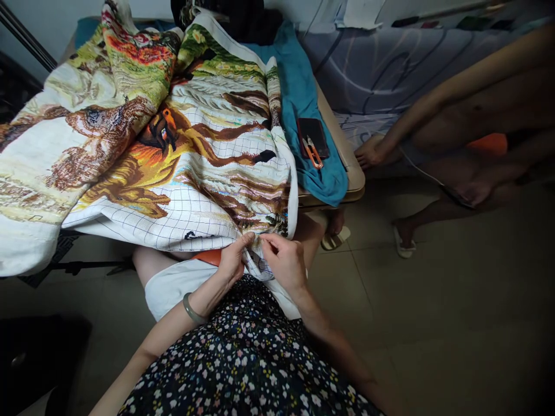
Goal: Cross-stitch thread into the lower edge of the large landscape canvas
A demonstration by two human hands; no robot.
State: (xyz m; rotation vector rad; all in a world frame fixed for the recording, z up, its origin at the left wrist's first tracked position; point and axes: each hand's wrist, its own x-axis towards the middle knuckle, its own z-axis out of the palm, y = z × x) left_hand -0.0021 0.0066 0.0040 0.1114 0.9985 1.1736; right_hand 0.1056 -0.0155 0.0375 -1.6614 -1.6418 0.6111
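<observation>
A large cross-stitch cloth (191, 150) with brown, orange and green stitched pictures and a blue grid lies spread over a table and hangs into my lap. My left hand (232, 260) pinches the cloth's lower edge between thumb and fingers; a green bangle sits on that wrist. My right hand (284, 260) is right beside it with fingers curled on the same edge; whether a needle is in them is too small to tell.
A teal cloth (303, 98) covers the table's right end, with a dark phone (314, 136) and orange thread snips (313, 153) on it. Another person's bare legs and sandalled feet (405, 240) are at the right on the tiled floor. A dark stand is at the lower left.
</observation>
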